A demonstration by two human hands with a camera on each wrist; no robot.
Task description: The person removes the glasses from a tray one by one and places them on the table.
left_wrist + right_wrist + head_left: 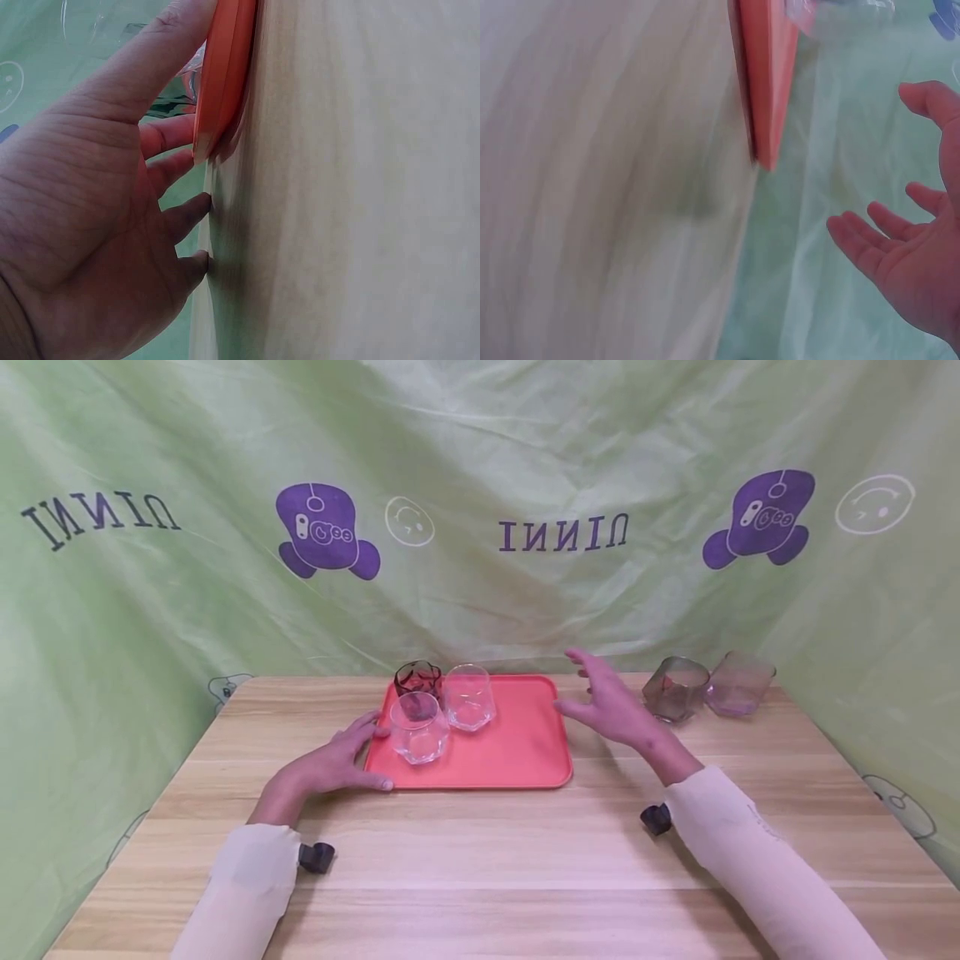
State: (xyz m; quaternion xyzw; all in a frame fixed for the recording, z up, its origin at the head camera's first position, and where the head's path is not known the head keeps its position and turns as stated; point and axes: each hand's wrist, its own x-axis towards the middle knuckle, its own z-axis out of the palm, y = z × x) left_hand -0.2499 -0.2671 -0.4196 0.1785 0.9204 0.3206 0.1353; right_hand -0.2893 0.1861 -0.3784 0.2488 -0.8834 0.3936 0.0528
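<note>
A red tray [525,752] lies near the table's back edge. On its left half stand a clear glass [420,745] in front, another clear glass [470,702] behind it, and a dark glass [416,678] partly hidden. My left hand [337,764] rests against the tray's left side, fingers spread, the thumb at the front left corner. In the left wrist view the thumb and nearest fingers touch the tray rim [225,75]. My right hand [611,703] hovers near the tray's right edge, fingers spread, holding nothing. The right wrist view shows this hand [915,262] apart from the tray [763,82].
Right of my right hand, a smoky brown glass [675,689] and a pale purplish glass [741,683] stand at the back of the wooden table [480,860]. A green printed cloth [465,602] hangs behind the table and along its sides.
</note>
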